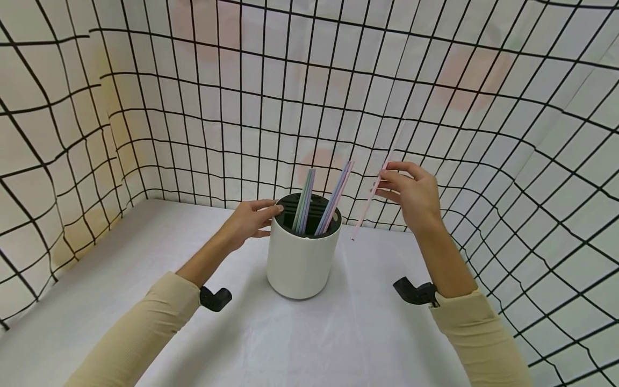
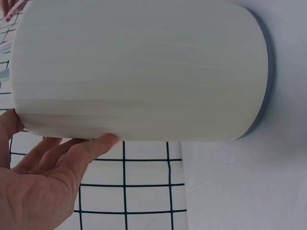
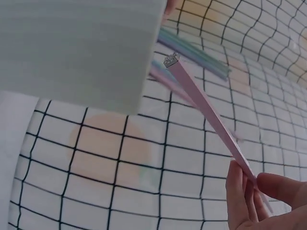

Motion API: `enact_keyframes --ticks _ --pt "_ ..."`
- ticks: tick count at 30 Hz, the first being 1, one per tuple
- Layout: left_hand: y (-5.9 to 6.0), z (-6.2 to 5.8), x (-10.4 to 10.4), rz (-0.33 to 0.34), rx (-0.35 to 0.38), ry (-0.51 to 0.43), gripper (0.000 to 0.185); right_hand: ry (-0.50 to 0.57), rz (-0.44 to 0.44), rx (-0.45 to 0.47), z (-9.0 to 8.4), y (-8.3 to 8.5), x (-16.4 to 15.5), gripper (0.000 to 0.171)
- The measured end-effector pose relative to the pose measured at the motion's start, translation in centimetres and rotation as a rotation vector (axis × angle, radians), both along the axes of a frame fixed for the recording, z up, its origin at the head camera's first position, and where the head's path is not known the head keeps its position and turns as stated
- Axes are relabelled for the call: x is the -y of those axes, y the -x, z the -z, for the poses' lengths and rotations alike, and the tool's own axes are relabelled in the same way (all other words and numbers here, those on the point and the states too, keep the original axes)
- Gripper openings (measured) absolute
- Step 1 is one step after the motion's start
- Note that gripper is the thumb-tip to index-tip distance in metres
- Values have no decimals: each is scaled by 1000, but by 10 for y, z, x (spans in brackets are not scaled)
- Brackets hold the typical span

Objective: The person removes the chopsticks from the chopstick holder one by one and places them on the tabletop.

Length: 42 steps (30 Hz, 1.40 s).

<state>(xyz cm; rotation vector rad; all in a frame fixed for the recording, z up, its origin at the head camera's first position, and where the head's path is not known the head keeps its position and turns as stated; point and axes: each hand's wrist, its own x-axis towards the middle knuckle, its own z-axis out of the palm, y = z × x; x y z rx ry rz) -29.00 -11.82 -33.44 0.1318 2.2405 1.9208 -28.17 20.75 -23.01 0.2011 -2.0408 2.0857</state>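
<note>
A white cylindrical utensil holder (image 1: 301, 263) with a black slotted insert stands upright on the white tabletop. Green, blue, purple and pink chopsticks (image 1: 333, 198) lean in it in two bundles. My left hand (image 1: 249, 221) holds the holder by its upper left side, one digit over the rim and the other fingertips along the wall (image 2: 139, 81). To the right of the holder, my right hand (image 1: 411, 193) pinches a pink chopstick (image 1: 369, 204) between thumb and fingers. The chopstick slants, with its silver-capped end (image 3: 171, 59) pointing down toward the holder.
Black grid-patterned white fabric (image 1: 290, 107) rises behind the table and along both sides. The white cloth-covered tabletop (image 1: 309, 344) runs under both forearms. A black wrist-worn mount (image 1: 216, 299) sits at the left sleeve, and another black mount (image 1: 416, 291) at the right.
</note>
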Motion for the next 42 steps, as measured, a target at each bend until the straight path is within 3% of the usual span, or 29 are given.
enact_keyframes --ticks 8,13,24,32,42 --pt "-1 0 1 0 -1 -2 60 -45 14 95 31 7 -30 31" --pt "-1 1 0 4 1 -4 60 -196 60 161 56 13 -52 25" --pt "2 2 -2 13 -12 -11 60 -430 82 281 119 21 -112 46" --pt "2 1 0 11 -14 -9 60 -508 54 365 149 20 -148 47" --pt "1 1 1 2 -8 -11 61 -514 17 473 175 18 -172 47"
